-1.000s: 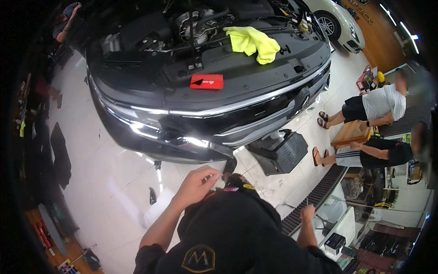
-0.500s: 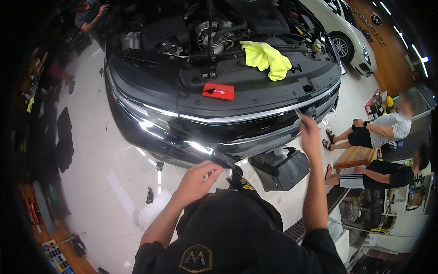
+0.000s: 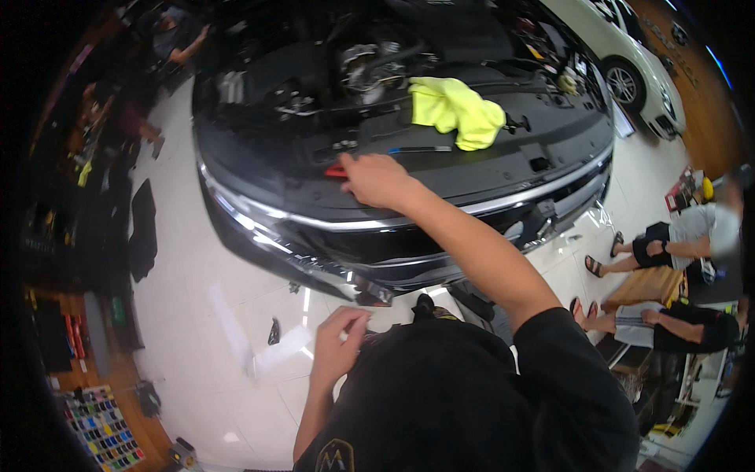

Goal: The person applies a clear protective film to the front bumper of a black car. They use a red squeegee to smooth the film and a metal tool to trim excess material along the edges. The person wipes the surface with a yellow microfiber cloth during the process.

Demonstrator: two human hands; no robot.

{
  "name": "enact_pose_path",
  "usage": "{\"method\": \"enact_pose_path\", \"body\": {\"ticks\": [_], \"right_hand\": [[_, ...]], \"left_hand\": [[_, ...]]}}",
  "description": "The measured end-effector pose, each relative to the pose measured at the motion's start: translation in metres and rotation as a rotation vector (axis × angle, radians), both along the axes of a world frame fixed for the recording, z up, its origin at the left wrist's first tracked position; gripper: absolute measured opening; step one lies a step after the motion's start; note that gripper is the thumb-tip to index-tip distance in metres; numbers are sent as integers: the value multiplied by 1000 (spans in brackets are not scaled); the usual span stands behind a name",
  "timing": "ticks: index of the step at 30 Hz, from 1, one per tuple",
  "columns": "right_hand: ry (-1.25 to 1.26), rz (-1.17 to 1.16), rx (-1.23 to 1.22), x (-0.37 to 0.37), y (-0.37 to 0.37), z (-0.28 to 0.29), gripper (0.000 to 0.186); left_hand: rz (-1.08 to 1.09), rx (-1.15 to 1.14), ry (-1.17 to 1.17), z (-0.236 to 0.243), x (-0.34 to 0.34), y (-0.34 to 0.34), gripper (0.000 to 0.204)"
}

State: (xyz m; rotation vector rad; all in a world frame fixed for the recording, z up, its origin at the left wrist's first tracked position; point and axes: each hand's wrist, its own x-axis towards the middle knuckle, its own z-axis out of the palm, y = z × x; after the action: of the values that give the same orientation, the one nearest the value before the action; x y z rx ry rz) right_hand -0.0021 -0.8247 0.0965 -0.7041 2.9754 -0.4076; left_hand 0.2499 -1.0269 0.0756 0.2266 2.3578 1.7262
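My right hand (image 3: pixel 376 181) reaches across the front of a black car (image 3: pixel 472 189) with its engine bay exposed. Its fingers close on a flat red squeegee card (image 3: pixel 336 171), mostly covered by the hand. Just behind that hand, a slim pen-like tool (image 3: pixel 421 149) with a blue end lies on the black panel. A yellow-green cloth (image 3: pixel 456 114) is bunched farther right. Low on the left, my left hand (image 3: pixel 338 342) is held near the bumper corner with fingers curled in; anything inside them is hidden. A dark strip (image 3: pixel 371 293) at the bumper edge is apart from it.
A dark tray or case (image 3: pixel 476 303) is partly hidden beside my body. Two people stand at the right near a wooden bench (image 3: pixel 645 287); another person (image 3: pixel 177 43) is at far left. A white car (image 3: pixel 629 67) stands behind. Small dark scraps (image 3: pixel 274 330) lie on the tiled floor.
My right hand has swung left from the grille's right side to the red card. The slim tool now lies on the panel. My left hand has drawn back from the bumper corner.
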Motion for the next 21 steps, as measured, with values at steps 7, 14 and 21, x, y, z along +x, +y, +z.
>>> {"method": "enact_pose_path", "body": {"ticks": [7,14,21], "right_hand": [[62,-13,-354,47,50,24,26],[-456,-831,-1437,206,212,-13,28],[-42,-1309,-1129,196,381,-50,26]], "left_hand": [[132,-53,96,5,-37,25,12],[283,-186,364,-14,-154,18,19],[391,-257,622,-44,-244,26,20]]}}
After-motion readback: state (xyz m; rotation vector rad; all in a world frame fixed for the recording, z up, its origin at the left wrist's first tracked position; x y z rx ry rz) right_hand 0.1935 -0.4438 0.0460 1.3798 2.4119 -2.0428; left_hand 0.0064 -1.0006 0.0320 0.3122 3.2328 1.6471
